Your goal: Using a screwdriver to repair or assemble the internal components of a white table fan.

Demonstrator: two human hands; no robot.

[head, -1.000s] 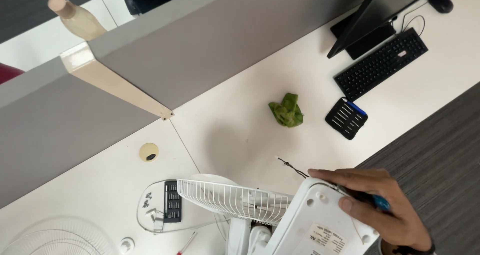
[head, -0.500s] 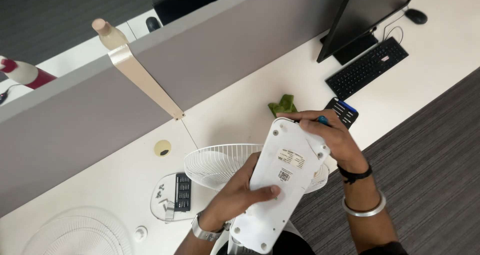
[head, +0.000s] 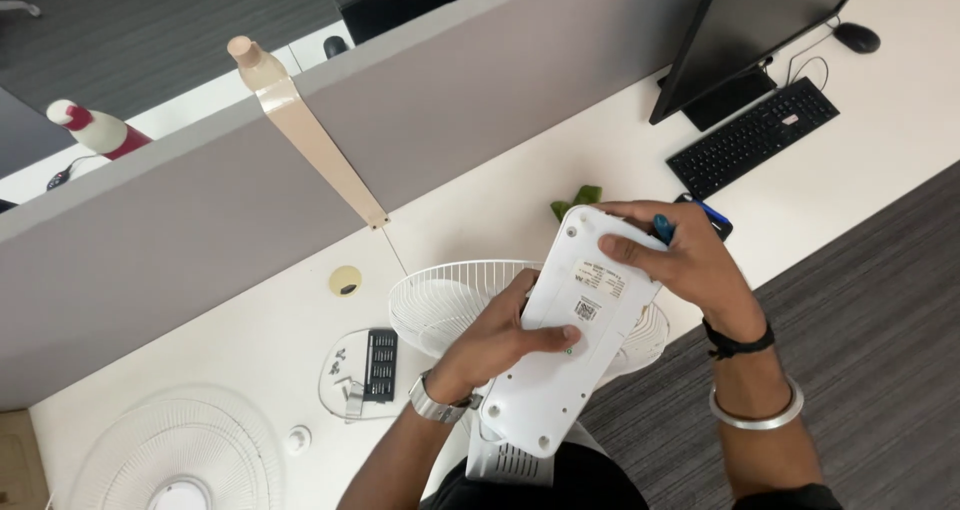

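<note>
At the far left a loose fan grille [head: 175, 455] lies flat on the worktop [head: 480, 215], with small screws [head: 345, 370] just right of it. My left hand [head: 500, 340] is closed around the near edge of the white fan base [head: 575, 330], turned underside up above the wire cage [head: 440, 305]. My right hand [head: 685, 260] presses its top while pinching a blue-handled screwdriver [head: 662, 230]. If my grip loosens, I reckon the base could drop onto the cage, or the tool could slip.
</note>
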